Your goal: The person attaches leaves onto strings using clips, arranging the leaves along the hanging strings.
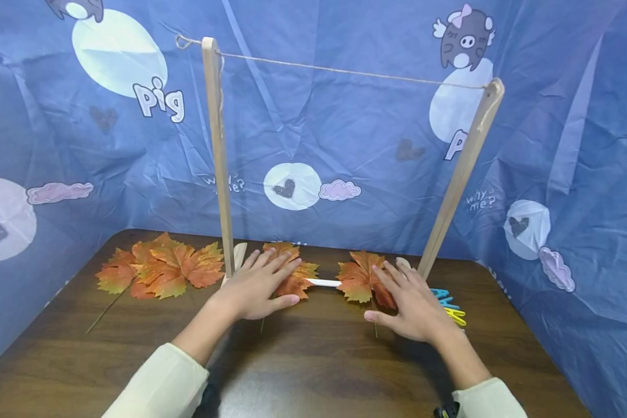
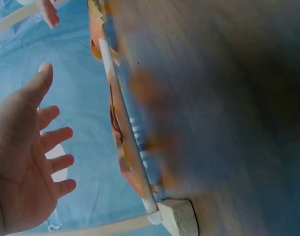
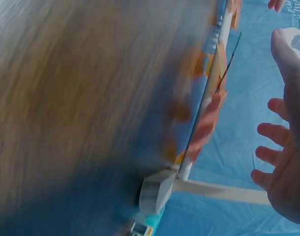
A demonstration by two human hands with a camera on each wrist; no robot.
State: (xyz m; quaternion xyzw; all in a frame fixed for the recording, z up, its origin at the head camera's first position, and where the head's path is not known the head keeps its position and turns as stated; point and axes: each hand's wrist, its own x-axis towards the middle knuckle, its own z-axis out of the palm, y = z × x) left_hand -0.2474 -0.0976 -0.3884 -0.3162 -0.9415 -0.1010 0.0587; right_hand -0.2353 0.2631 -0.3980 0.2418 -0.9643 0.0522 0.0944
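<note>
My left hand [image 1: 256, 285], palm down with fingers spread, overlaps an orange artificial maple leaf [image 1: 295, 284] in the head view. The right hand [image 1: 411, 302] is likewise spread over a second maple leaf [image 1: 355, 277]. Both wrist views show the fingers apart from the leaves, holding nothing. A pale rod [image 1: 324, 283] runs low between two wooden uprights [image 1: 218, 157], with the two leaves along it and thin stems hanging down. Twine [image 1: 345, 70] stretches between the uprights' tops. In the left wrist view, the left hand's thumb and fingers [image 2: 56, 140] are extended.
More maple leaves [image 1: 175, 267] lie overlapping on the brown table [image 1: 313, 371], left of the wooden frame. Blue and yellow clothespins [image 1: 454, 315] lie right of it, beside my right hand. A blue printed cloth [image 1: 313, 128] hangs behind and along both sides.
</note>
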